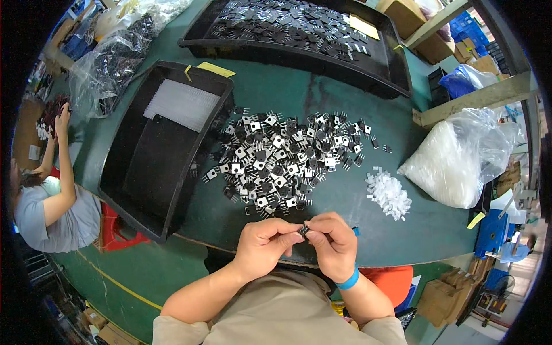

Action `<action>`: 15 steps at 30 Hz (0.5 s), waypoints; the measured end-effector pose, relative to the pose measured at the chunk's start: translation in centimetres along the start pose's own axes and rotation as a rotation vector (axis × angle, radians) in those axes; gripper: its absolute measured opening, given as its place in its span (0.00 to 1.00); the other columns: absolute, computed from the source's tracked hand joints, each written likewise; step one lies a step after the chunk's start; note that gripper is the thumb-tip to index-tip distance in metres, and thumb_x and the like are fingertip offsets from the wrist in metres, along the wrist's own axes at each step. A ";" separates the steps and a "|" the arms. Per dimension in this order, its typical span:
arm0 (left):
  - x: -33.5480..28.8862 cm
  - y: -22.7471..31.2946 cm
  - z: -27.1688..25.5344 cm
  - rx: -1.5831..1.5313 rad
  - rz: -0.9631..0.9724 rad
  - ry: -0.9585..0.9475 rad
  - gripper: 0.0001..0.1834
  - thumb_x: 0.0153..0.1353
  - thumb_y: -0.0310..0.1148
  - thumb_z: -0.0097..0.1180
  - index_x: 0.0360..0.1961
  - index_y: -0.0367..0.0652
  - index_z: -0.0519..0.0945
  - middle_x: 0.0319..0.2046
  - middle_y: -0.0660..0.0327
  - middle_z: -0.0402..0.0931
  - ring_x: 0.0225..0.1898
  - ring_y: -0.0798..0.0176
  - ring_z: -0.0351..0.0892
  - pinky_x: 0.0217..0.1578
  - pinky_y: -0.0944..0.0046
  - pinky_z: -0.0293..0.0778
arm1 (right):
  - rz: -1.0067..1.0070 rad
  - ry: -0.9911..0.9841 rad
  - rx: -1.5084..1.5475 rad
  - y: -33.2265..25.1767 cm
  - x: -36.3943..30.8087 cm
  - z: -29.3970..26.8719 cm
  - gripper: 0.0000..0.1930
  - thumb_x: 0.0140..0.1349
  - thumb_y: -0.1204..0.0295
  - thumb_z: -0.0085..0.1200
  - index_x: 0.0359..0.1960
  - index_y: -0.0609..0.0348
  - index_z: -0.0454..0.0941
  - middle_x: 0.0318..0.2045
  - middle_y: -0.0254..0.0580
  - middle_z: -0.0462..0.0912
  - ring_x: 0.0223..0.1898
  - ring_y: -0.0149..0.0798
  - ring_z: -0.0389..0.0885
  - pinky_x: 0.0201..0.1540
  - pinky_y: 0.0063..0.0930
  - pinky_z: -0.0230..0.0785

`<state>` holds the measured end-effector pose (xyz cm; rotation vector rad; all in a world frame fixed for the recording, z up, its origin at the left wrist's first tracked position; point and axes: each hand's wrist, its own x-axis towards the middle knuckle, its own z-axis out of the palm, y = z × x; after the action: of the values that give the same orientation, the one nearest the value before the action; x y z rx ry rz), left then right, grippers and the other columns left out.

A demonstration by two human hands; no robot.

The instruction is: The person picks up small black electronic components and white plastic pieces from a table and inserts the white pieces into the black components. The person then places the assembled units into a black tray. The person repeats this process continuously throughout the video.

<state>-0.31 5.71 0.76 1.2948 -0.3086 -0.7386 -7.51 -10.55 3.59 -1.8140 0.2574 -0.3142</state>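
My left hand and my right hand meet at the near edge of the green table. Thumbs and fingers of both pinch a small dark transistor between them; the fingertips cover much of it. Just beyond my hands spreads a loose heap of transistors, black on one face and silvery on the other, with thin metal legs. To its right lies a small pile of white plastic pieces. A blue band circles my right wrist.
At left stands a black tray with a whitish ribbed block at its far end. A longer black tray full of dark parts lies at the back. A clear bag of white pieces sits right. Another person works at far left.
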 end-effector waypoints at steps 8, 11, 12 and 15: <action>-0.6 0.2 0.0 0.198 0.061 0.091 0.04 0.65 0.20 0.60 0.40 0.33 0.83 0.31 0.60 0.84 0.24 0.73 0.77 0.25 0.72 0.73 | -0.002 -0.059 -0.118 0.4 0.3 0.1 0.08 0.60 0.81 0.63 0.41 0.64 0.80 0.36 0.44 0.81 0.32 0.34 0.78 0.35 0.26 0.71; -0.9 -0.5 -0.1 0.107 0.051 0.166 0.04 0.65 0.20 0.59 0.41 0.33 0.82 0.31 0.60 0.84 0.24 0.74 0.77 0.25 0.72 0.73 | 0.010 -0.055 -0.350 0.3 1.9 -0.1 0.12 0.59 0.77 0.65 0.44 0.63 0.80 0.36 0.45 0.81 0.32 0.41 0.80 0.34 0.30 0.73; -0.9 -0.5 -0.1 0.057 0.043 0.185 0.05 0.65 0.20 0.59 0.41 0.33 0.81 0.31 0.60 0.84 0.24 0.74 0.77 0.25 0.72 0.73 | 0.041 -0.053 -0.448 0.3 2.3 0.0 0.13 0.58 0.75 0.66 0.44 0.62 0.80 0.36 0.47 0.81 0.33 0.46 0.81 0.35 0.35 0.74; -0.7 -0.5 -0.3 0.058 0.008 0.177 0.04 0.66 0.21 0.58 0.41 0.34 0.80 0.31 0.59 0.84 0.24 0.74 0.77 0.25 0.72 0.74 | 0.017 -0.033 -0.636 1.0 3.0 0.5 0.16 0.56 0.69 0.68 0.44 0.59 0.79 0.37 0.49 0.80 0.36 0.56 0.82 0.35 0.44 0.75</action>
<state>-0.80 6.33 0.35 1.4032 -0.1934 -0.6077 -4.55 -11.39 2.74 -2.4389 0.3789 -0.1993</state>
